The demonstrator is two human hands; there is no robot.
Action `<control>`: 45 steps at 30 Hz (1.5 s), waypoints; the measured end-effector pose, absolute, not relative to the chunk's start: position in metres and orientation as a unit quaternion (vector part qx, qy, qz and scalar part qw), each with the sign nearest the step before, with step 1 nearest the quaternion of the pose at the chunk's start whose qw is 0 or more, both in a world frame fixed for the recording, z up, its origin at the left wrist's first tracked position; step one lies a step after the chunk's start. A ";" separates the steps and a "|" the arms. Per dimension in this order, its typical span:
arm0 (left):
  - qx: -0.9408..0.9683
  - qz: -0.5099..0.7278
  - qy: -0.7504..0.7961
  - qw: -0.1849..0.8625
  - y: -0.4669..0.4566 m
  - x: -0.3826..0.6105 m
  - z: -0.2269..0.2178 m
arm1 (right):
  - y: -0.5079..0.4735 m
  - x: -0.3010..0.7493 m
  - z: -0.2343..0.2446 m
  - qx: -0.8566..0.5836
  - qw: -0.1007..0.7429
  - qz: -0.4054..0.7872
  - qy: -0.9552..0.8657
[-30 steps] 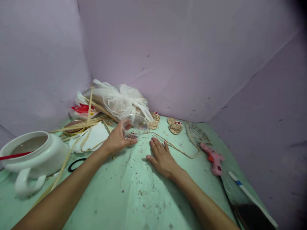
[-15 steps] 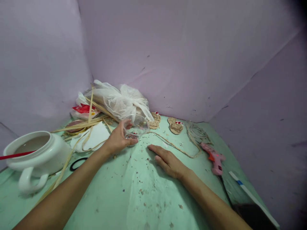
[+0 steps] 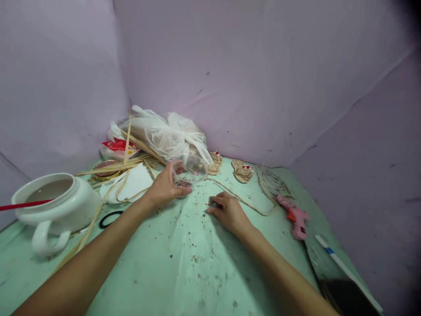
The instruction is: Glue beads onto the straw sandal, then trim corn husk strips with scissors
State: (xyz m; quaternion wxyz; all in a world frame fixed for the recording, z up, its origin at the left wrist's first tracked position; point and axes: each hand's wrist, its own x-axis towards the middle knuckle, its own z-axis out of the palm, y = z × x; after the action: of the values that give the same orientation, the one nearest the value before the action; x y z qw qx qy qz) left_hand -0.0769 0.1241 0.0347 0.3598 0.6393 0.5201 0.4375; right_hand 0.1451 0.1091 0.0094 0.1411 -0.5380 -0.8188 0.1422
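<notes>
Cup [image 3: 194, 174], approx. vert., mouth up, in L hand [image 3: 164, 186]

One clear cup [image 3: 196, 175], one glue gun [image 3: 295, 216], one white pot [image 3: 62, 210], one black ring [image 3: 112, 213], one knotted bag [image 3: 171, 135]; two beaded twine pieces [image 3: 243, 175] beyond the right fingers [image 3: 215, 212].

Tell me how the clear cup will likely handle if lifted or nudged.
The cup is probably light for its size: its see-through wall looks thin, with small bits low inside. That thin wall may also flex if squeezed. Nudged hard, it might tip and spill, since its open mouth looks wider than its base.
</notes>
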 end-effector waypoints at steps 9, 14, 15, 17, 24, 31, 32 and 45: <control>0.635 0.441 0.519 0.365 0.125 -0.077 0.034 | 0.108 0.121 0.009 -0.592 0.107 0.076 -0.795; 0.628 0.439 0.524 0.370 0.122 -0.074 0.039 | 0.103 0.111 0.010 -0.622 0.069 0.040 -0.779; 0.629 0.438 0.526 0.368 0.122 -0.073 0.039 | 0.102 0.109 0.010 -0.622 0.064 0.036 -0.779; 0.635 0.432 0.531 0.359 0.121 -0.073 0.040 | 0.099 0.107 0.006 -0.622 0.060 0.032 -0.780; 0.669 0.415 0.525 0.323 0.125 -0.077 0.032 | 0.099 0.117 0.021 -0.622 0.112 0.041 -0.774; 0.679 0.397 0.541 0.298 0.124 -0.077 0.031 | 0.128 0.098 0.113 -0.525 0.309 0.020 -0.793; 0.678 0.395 0.542 0.300 0.124 -0.077 0.032 | 0.132 0.093 0.119 -0.517 0.291 0.032 -0.804; 0.669 0.402 0.534 0.325 0.126 -0.076 0.033 | 0.133 0.083 0.116 -0.422 0.347 -0.034 -0.837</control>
State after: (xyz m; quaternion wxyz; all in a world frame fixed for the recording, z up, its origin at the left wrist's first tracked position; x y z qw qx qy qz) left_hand -0.0764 0.1261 0.0334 0.3255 0.6693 0.5338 0.4015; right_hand 0.0830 0.1335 0.1162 0.3468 -0.4216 -0.8371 -0.0344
